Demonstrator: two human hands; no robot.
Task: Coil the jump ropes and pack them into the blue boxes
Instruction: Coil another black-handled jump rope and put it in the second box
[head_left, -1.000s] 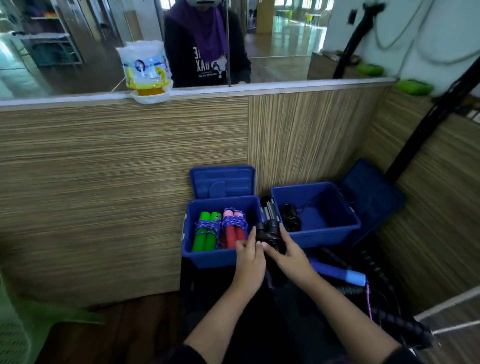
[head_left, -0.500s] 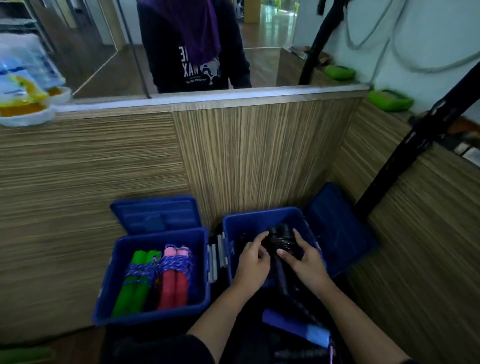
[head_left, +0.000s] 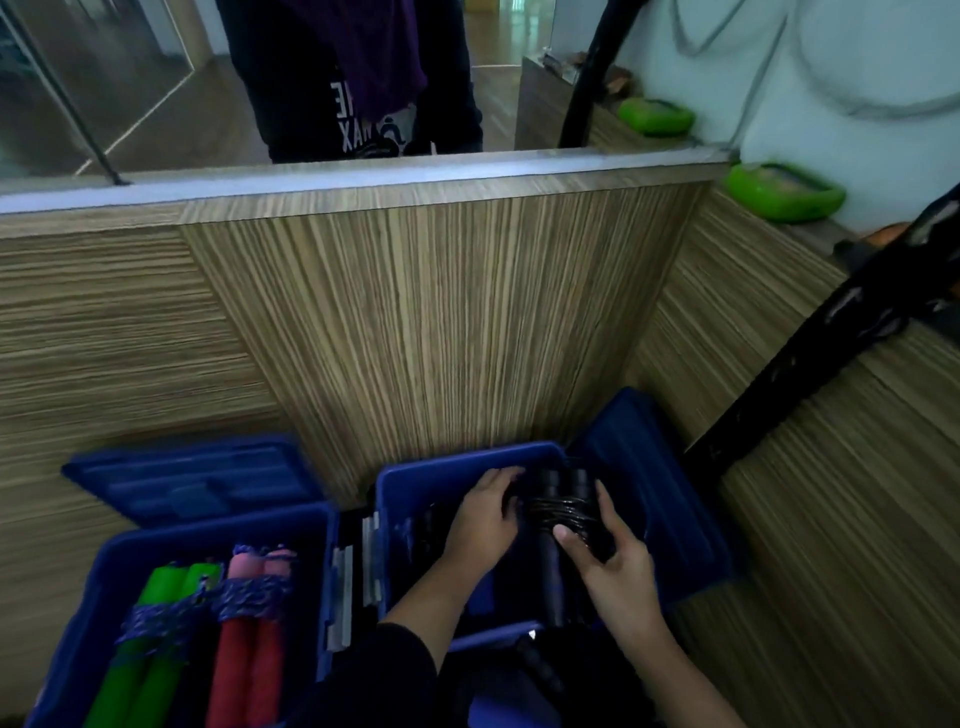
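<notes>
A coiled black jump rope (head_left: 566, 512), its two black handles side by side and bound with turns of black cord, is gripped by the right hand (head_left: 615, 564); the thumb is pressed on the near side of the bundle and the fingers are curled round its far side. The left hand (head_left: 483, 522) is laid against the left side of the same bundle, fingers bent over its upper end; whether they close round it cannot be told.

Both hands and the bundle are seen inside the right blue box (head_left: 410, 483), which is open. Other dark contents lie to the left of the left hand, too dim to be identified. The lid of this box (head_left: 631, 441) is leaned upright beyond the right hand, against the wooden partition (head_left: 441, 312).

To the left of the left hand a second open box, the left blue box (head_left: 208, 535), is shown. Two coiled ropes are held in it: one with green handles (head_left: 156, 649) and, just beside it, one with pink-red handles (head_left: 249, 639), each pair wrapped with blue-purple cord. Its lid (head_left: 192, 480) is propped behind it.

Beyond the partition a person in a dark top (head_left: 363, 78) is standing; the white letters "AX" can be read on the garment, the remainder being hidden. Green trays (head_left: 779, 192) rest on the ledge far to the right.
</notes>
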